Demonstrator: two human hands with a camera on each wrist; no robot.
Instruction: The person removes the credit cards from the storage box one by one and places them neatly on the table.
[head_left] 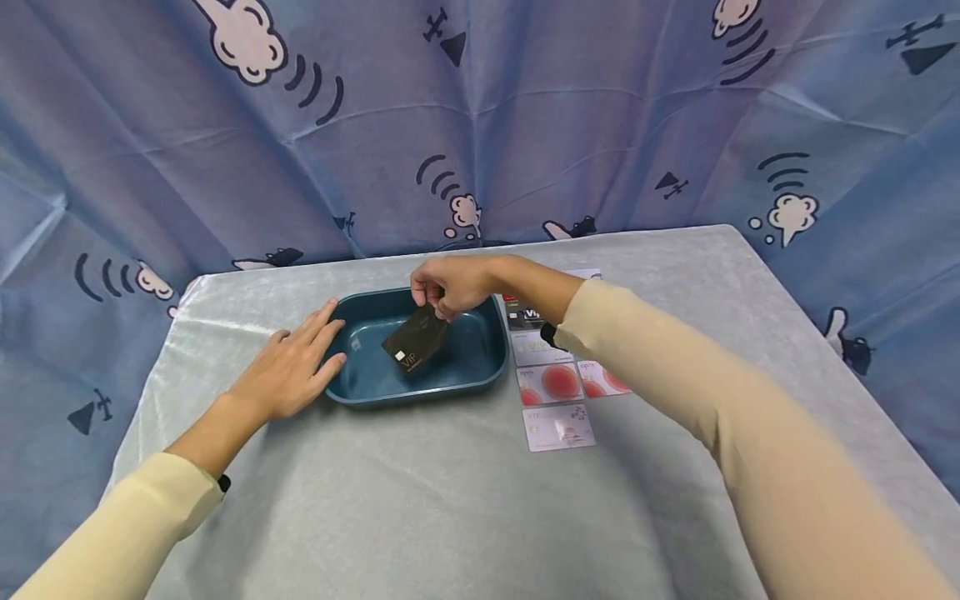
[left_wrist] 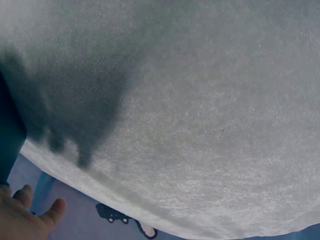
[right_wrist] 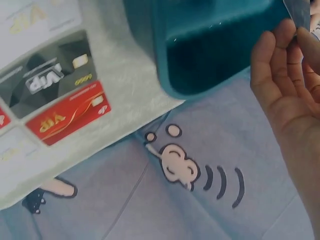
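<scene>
Over the teal tray point(head_left: 420, 393), my right hand point(head_left: 457, 283) pinches a black VIP card point(head_left: 417, 340) by its upper corner. The card hangs tilted, its chip and gold lettering toward me, overlapping the tray's floor in the head view. In the right wrist view only a sliver of the card point(right_wrist: 298, 11) shows between thumb and fingertips of the right hand point(right_wrist: 290, 80). My left hand point(head_left: 296, 367) rests with straight fingers along the tray's left rim. The left wrist view catches just some fingers of the left hand point(left_wrist: 32, 212) beside the tray wall point(left_wrist: 9, 135).
Several cards lie in rows right of the tray: a pale pink VIP card point(head_left: 558, 427), cards with red circles point(head_left: 550, 384), a grey VIP card point(right_wrist: 50, 75) and a red VIP card point(right_wrist: 70, 114). My right forearm covers part of them. A patterned curtain point(head_left: 480, 125) hangs behind the cloth-covered table point(head_left: 420, 500).
</scene>
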